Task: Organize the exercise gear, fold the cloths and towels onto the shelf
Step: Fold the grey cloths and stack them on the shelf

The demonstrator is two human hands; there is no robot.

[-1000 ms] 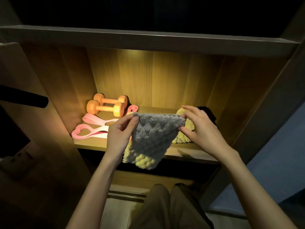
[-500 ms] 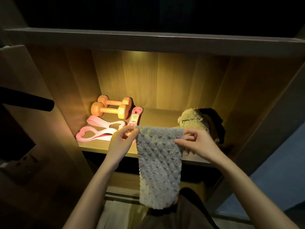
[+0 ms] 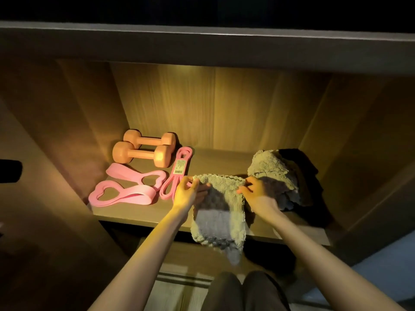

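A grey bobbled towel lies on the lit wooden shelf, its lower part hanging over the front edge. My left hand pinches its top left corner and my right hand pinches its top right corner. Behind my right hand sits a crumpled pale towel with a dark cloth beside it. At the shelf's left lie two orange dumbbells, two pink heart-shaped loop bands and a pink resistance band with a label.
A board spans overhead above the shelf, and wooden side walls close it in on both sides. My knees show below, in front of a lower compartment. A dark rod sticks in from the left edge.
My hands moved the towel forward and down from the air onto the shelf. Its top edge now rests on the board while the rest drapes over the front.
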